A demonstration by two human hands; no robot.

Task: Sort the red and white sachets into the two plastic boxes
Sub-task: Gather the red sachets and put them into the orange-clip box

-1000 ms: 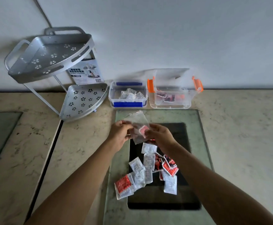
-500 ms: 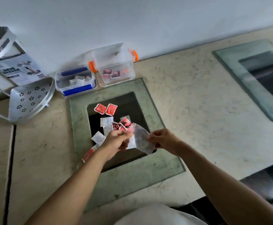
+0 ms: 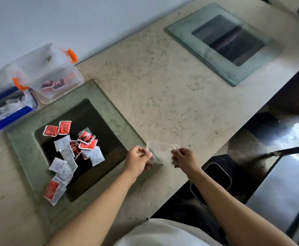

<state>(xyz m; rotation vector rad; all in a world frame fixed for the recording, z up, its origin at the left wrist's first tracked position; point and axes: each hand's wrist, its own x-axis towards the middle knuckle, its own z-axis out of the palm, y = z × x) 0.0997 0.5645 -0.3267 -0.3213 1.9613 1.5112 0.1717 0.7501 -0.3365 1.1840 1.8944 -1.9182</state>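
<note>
Both hands hold an empty clear plastic bag [image 3: 160,148] stretched between them above the surface [image 3: 163,86]: the left hand [image 3: 138,158] pinches its red-striped end, the right hand [image 3: 185,158] its other end, so the bag's long axis runs left to right. The red and white sachets [image 3: 70,153] lie in a loose heap on the dark glass panel [image 3: 109,118], left of the hands. Beyond them, by the wall, stand the orange-clipped box [image 3: 56,80] holding red sachets and the blue-clipped box [image 3: 8,110] holding white ones.
</note>
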